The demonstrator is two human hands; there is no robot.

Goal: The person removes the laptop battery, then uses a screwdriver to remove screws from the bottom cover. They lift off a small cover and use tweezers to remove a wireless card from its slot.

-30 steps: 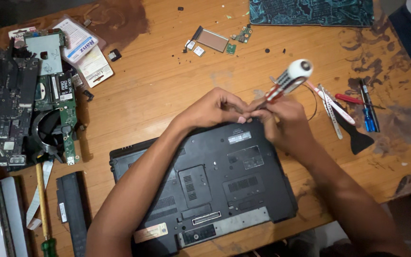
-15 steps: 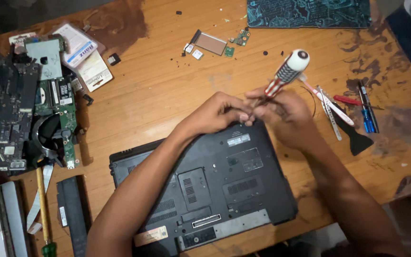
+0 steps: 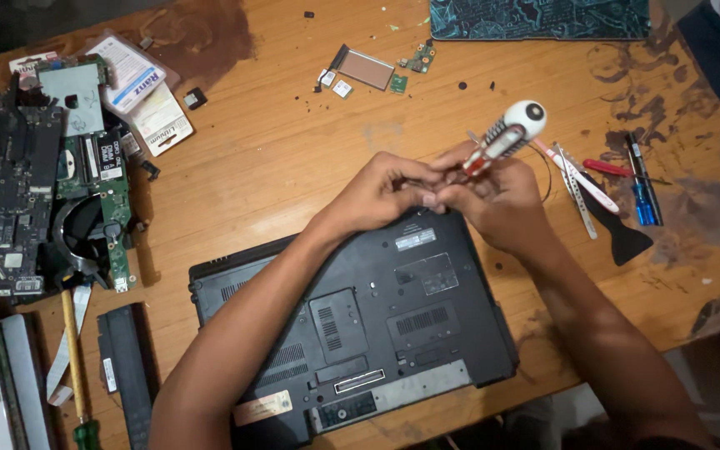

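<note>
Fingers (image 3: 460, 179) of both hands pinch the red-and-white screwdriver (image 3: 503, 137) together, just above the far edge of the upturned black plastic laptop (image 3: 360, 325); wooden table (image 3: 293, 158) beneath.

Black laptop (image 3: 352, 325) lies underside-up on the wooden bench (image 3: 277, 167), vents and cover panels showing. Both hands meet at its far edge. Right hand (image 3: 497, 204) has a grip on a screwdriver (image 3: 503, 137) with a white-capped, red-and-grey handle, tilted up and to the right; the tip is hidden by fingers, so contact with a screw can't be confirmed. Left hand (image 3: 381, 192) is curled against the right one, fingertips touching at the laptop's edge. Right of them: tweezers (image 3: 577, 179), a black spudger (image 3: 622, 242), blue and red drivers (image 3: 639, 187). Far left: stripped circuit boards (image 3: 39, 192); a black battery pack (image 3: 127, 367) beside the laptop.
</note>
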